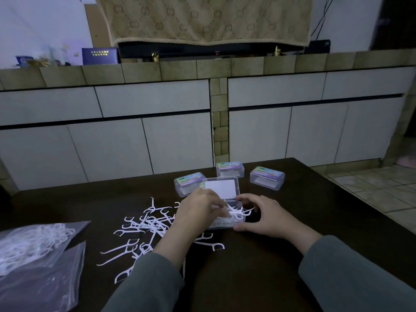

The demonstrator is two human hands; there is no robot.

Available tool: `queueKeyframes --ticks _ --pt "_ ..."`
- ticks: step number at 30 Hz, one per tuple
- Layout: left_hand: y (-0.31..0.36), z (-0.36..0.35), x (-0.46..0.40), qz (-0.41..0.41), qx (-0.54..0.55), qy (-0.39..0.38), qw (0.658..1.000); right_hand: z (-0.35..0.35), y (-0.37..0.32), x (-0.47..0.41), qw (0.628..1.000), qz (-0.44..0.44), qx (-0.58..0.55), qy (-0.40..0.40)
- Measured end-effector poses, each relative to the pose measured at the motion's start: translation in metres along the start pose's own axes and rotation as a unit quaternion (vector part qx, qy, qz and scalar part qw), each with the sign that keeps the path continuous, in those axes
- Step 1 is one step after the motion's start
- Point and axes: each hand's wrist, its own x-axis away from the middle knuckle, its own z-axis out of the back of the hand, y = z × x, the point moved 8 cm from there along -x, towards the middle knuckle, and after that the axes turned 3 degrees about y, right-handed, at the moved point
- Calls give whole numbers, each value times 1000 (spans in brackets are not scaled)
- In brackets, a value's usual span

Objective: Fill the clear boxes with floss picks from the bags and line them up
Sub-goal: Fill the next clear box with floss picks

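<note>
An open clear box (221, 190) stands on the dark table (292, 221) with its lid raised and white floss picks (238, 212) sticking out of its tray. My left hand (198, 210) reaches over the box's left side, its fingers among the picks. My right hand (263, 213) holds the box's right end, thumb against the front corner. A loose heap of floss picks (144, 230) lies on the table left of the box. Three closed clear boxes (266, 177) with colourful labels stand behind it.
Clear plastic bags (33, 248), one with floss picks inside, lie at the table's near left. Pale cabinet doors and a tiled ledge run behind the table. Tiled floor shows to the right of the table's edge.
</note>
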Motion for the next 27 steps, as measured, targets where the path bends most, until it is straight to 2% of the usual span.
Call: queueKeyframes --ticks 3,4,7,9,16,19,22,24,27 --pt "-2 15 2 -5 36 70 997 -1 2 -3 1000 -1 -14 -4" --pt "1 15 3 -22 37 68 997 -1 2 -3 1000 2 -17 -4" --pt "14 0 5 -60 24 -11 998 -3 4 -4 1000 9 -24 -4" --pt "12 -6 5 -63 -2 -33 997 -1 4 -4 1000 14 -21 2" --pt "-8 6 5 17 -49 24 998 4 -5 -1 1000 26 -3 17" --pt "2 13 6 1 -56 63 996 5 -7 1 999 30 4 16" --pt "28 7 12 -74 28 15 997 6 -10 3 999 45 -5 15" --pt "38 -2 15 -102 37 -27 994 6 -10 2 998 54 -14 18" --pt "32 -5 14 -75 37 -22 996 6 -9 2 998 53 -14 21"
